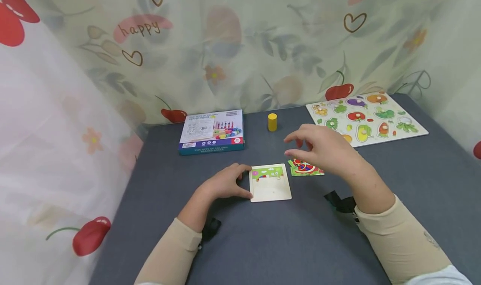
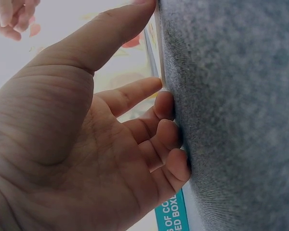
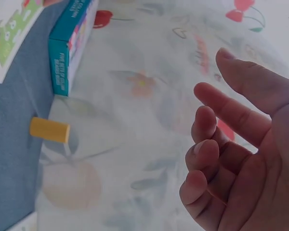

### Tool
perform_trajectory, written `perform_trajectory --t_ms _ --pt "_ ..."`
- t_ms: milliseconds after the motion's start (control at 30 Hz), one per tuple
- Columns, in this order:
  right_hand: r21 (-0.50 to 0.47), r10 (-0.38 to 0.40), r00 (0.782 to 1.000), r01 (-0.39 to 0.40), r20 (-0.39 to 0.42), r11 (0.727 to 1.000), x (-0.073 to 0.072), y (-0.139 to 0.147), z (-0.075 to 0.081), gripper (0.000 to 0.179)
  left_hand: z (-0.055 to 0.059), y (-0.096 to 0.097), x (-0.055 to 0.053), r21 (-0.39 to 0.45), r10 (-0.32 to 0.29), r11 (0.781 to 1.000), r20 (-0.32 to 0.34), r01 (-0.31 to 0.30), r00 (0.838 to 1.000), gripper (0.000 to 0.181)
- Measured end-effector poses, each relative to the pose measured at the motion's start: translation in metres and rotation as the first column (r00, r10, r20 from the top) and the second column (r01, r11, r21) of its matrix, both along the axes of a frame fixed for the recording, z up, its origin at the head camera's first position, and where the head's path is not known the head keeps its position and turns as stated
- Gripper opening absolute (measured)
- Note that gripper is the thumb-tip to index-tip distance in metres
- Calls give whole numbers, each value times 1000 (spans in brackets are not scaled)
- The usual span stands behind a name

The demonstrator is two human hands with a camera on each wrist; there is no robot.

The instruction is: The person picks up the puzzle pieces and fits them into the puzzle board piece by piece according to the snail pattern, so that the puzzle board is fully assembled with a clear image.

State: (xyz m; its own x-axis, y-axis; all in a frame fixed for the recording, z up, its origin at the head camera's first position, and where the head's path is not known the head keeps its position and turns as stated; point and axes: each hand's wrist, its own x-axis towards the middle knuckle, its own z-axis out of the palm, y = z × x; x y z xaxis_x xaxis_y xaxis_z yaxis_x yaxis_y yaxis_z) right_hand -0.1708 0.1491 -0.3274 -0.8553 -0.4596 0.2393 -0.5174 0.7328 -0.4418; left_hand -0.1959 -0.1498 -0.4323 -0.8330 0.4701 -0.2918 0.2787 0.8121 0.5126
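A square wooden puzzle board [image 1: 271, 191] lies on the table, with a green picture strip along its far side and bare wood below. My left hand [image 1: 227, 181] rests beside it, the thumb and index fingertips touching its left edge near the two corners. In the left wrist view the other fingers [image 2: 169, 134] are bent, their tips down by the table cloth. My right hand [image 1: 326, 151] is raised over the table with loosely curved fingers and nothing between them. Below it lie colourful puzzle pieces [image 1: 306, 169], partly hidden by that hand.
A boxed bead set [image 1: 211, 132] lies at the back left. Right of it stands a yellow cylinder [image 1: 272, 122]. A white vegetable puzzle board [image 1: 406, 132] occupies the back right. Patterned curtain [image 1: 240, 67] hangs behind the grey table [image 1: 285, 243].
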Motion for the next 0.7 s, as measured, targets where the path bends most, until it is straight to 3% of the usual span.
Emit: perform_trajectory --t_ms 400,700 --pt "-57 -18 991 10 -135 998 3 23 11 29 0 1 0 -5 -6 1000 -7 6 1000 83" --pt "-112 -73 990 59 -123 992 -6 33 8 27 0 1 1 -14 18 1000 0 -18 1000 84"
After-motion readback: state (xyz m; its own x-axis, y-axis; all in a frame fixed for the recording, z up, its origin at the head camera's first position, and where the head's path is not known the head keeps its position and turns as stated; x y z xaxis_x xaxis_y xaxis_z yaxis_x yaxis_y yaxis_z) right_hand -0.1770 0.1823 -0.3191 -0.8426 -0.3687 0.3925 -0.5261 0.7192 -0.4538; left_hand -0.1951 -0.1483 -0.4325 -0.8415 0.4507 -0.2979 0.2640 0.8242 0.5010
